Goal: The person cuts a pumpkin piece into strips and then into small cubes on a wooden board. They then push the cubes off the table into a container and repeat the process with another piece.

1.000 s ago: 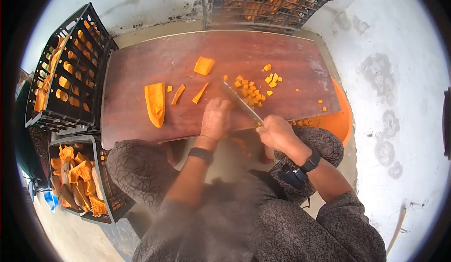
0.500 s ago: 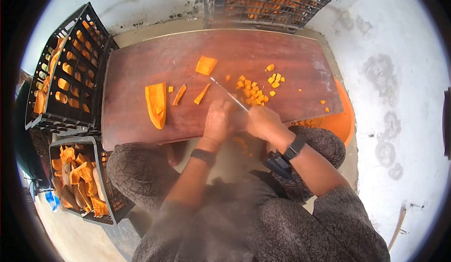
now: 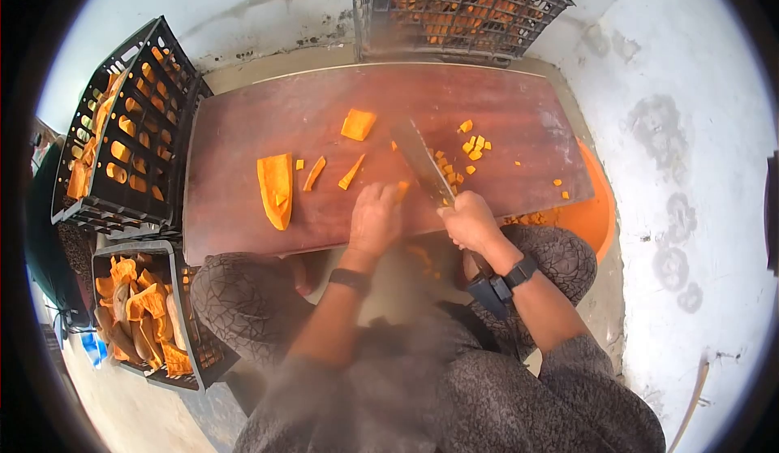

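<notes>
My right hand (image 3: 471,222) is closed round the handle of a large knife (image 3: 426,161), its broad blade slanting up and left over the reddish board (image 3: 243,128). Small orange cubes (image 3: 476,146) lie just right of the blade, some partly behind it. Closed at the board's near edge, my left hand (image 3: 376,219) has a small orange piece (image 3: 403,187) at its fingertips. Further left on the board are a long orange chunk (image 3: 276,191), two thin strips (image 3: 351,172) and a squarish slab (image 3: 358,124).
Black crates of orange pieces stand at the left (image 3: 122,144), lower left (image 3: 185,315) and behind the board (image 3: 462,15). An orange basin (image 3: 599,201) sits partly under the board's right end. My knees are at the near edge.
The knife has turned from edge-on to showing its broad side and now covers some cubes. My right hand has shifted slightly right and down. An orange piece now shows at my left fingertips.
</notes>
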Demonstrator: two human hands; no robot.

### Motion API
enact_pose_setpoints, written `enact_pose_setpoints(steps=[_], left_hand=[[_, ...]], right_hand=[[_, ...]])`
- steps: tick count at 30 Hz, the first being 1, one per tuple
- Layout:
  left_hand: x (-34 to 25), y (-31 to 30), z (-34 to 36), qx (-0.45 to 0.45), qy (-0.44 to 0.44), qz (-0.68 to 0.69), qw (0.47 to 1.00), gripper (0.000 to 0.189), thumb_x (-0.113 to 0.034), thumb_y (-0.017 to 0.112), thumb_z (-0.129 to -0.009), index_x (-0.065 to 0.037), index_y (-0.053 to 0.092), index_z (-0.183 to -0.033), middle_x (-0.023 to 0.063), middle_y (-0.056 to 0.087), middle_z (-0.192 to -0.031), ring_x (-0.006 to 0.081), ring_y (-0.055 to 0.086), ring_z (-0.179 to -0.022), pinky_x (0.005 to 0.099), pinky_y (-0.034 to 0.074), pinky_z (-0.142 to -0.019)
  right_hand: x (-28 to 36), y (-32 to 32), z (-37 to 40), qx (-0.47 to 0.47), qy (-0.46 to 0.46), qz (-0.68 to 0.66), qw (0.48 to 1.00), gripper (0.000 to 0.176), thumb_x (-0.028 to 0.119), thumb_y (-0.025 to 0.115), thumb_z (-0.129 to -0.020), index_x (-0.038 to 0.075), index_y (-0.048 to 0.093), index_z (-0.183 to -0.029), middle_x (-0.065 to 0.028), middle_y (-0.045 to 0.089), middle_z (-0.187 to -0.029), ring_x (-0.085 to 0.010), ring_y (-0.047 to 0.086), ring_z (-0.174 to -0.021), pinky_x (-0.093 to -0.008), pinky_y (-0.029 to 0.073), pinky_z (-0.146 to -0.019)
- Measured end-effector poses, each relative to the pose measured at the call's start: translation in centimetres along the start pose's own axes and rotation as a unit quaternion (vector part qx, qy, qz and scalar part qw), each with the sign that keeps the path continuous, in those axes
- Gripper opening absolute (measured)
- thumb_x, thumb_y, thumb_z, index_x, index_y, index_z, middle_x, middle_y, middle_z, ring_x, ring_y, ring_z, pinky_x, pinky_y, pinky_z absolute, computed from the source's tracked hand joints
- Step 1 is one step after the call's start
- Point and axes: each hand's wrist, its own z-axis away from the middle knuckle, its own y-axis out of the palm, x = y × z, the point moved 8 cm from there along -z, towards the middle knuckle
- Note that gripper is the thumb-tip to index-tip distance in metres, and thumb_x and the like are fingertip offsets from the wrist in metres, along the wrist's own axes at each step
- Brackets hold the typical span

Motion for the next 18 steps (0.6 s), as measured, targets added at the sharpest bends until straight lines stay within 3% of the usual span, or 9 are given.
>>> enact_pose_setpoints(steps=[2, 3, 5, 6, 8, 18], left_hand=[[0.4, 0.4, 0.1, 0.011, -0.012, -0.022, 1.0, 0.029, -0.001, 0.065, -0.076, -0.004, 0.06, -0.104, 0.017, 0.059, -0.097, 0.0373, 0.057, -0.095, 0.0447, 0.047, -0.085], [0.5, 0.6, 0.0, 0.013, -0.013, -0.027, 0.999, 0.028, 0.0, 0.065, -0.076, -0.003, 0.06, -0.103, 0.017, 0.059, -0.097, 0.0373, 0.057, -0.094, 0.0447, 0.048, -0.085], [0.6, 1.0, -0.1, 0.014, -0.013, -0.032, 0.999, 0.027, 0.0, 0.065, -0.076, -0.003, 0.06, -0.103, 0.017, 0.059, -0.096, 0.0373, 0.057, -0.094, 0.0447, 0.048, -0.084], [0.6, 1.0, -0.2, 0.007, -0.012, -0.027, 1.0, 0.027, 0.001, 0.065, -0.076, -0.003, 0.06, -0.103, 0.017, 0.06, -0.096, 0.0374, 0.057, -0.094, 0.0446, 0.048, -0.084], [0.6, 1.0, -0.4, -0.001, -0.009, -0.022, 1.0, 0.027, 0.002, 0.064, -0.076, -0.003, 0.06, -0.103, 0.0171, 0.06, -0.095, 0.0374, 0.057, -0.094, 0.0446, 0.048, -0.084], [0.2, 0.9, -0.6, -0.001, 0.007, 0.003, 1.0, 0.024, 0.004, 0.061, -0.075, -0.003, 0.058, -0.097, 0.0177, 0.058, -0.093, 0.0388, 0.056, -0.092, 0.0457, 0.047, -0.081]], right_hand=[[-0.3, -0.2, -0.3, -0.035, -0.089, 0.07, 0.993, 0.028, 0.021, 0.064, -0.084, -0.006, 0.067, -0.081, -0.0265, 0.064, -0.072, -0.0433, 0.066, -0.076, -0.0476, 0.052, -0.071], [-0.1, -0.4, 0.1, -0.038, -0.09, 0.068, 0.993, 0.028, 0.021, 0.064, -0.084, -0.006, 0.067, -0.081, -0.0265, 0.064, -0.072, -0.0433, 0.066, -0.076, -0.0476, 0.052, -0.071], [1.2, -1.3, 1.7, -0.066, -0.131, 0.134, 0.98, 0.035, 0.021, 0.063, -0.088, -0.008, 0.061, -0.068, -0.019, 0.06, -0.056, -0.0296, 0.064, -0.052, -0.0405, 0.051, -0.055], [1.4, -1.4, 2.2, -0.067, -0.131, 0.133, 0.98, 0.035, 0.021, 0.063, -0.088, -0.008, 0.061, -0.068, -0.019, 0.06, -0.056, -0.0296, 0.064, -0.052, -0.0405, 0.051, -0.055], [1.7, -1.6, 2.9, -0.067, -0.123, 0.173, 0.975, 0.036, 0.024, 0.064, -0.087, -0.009, 0.063, -0.071, -0.0227, 0.061, -0.059, -0.0351, 0.066, -0.059, -0.0431, 0.052, -0.064], [1.9, -1.6, 4.8, -0.041, -0.112, 0.194, 0.974, 0.033, 0.023, 0.066, -0.086, -0.009, 0.065, -0.078, -0.0312, 0.062, -0.075, -0.0437, 0.066, -0.077, -0.0456, 0.051, -0.07]])
